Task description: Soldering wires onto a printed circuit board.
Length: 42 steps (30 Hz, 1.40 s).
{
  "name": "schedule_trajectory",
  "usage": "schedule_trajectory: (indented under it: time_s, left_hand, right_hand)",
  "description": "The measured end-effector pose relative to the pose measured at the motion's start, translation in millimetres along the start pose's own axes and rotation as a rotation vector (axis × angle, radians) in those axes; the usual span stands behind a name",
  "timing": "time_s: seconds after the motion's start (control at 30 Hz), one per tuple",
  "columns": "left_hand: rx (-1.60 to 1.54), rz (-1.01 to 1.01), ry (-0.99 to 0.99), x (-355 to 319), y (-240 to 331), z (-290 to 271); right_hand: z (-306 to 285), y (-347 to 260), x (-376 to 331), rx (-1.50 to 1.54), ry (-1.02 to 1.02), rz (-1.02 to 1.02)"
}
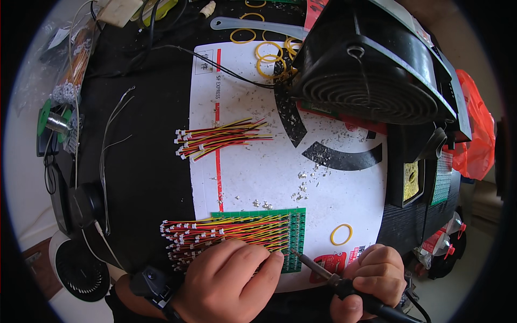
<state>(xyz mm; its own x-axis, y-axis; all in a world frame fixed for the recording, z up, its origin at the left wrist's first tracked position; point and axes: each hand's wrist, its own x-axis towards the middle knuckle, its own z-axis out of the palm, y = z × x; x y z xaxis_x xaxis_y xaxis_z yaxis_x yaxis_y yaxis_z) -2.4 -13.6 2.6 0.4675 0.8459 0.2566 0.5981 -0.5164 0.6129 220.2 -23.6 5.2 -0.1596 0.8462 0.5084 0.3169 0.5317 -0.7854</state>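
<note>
- Black counter (145, 177) held a white sheet (258, 183).
- Left hand (231, 280) curled, its hold hidden; right hand (377, 274) gripped a soldering iron (341, 285).
- Sheet's near end bore a green circuit board (297, 237), rowed with white-plugged red, yellow and black wires (242, 229).
- Farther lay another wire bundle (223, 139).
</note>
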Motion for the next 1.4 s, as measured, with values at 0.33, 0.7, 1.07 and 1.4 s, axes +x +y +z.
schedule_trajectory:
  time_s: [0.33, 0.7, 1.07, 1.4]
  left_hand:
    - [0.03, 0.043, 0.013, 1.5, 1.0, 3.2]
    - [0.01, 0.033, 0.015, 0.3, 0.7, 4.4]
    - [-0.001, 0.017, 0.008, 1.3, 2.0, 4.5]
    - [0.02, -0.01, 0.021, 2.0, 3.5, 3.6]
  right_hand:
    - [-0.7, -2.9, 2.5, -0.028, -0.013, -0.005]
    - [4.6, -5.3, 3.2, -0.051, 0.019, 0.037]
    - [-1.9, -1.9, 0.3, -0.02, 0.008, -0.017]
    - [1.8, -0.9, 1.7, -0.016, 0.016, -0.015]
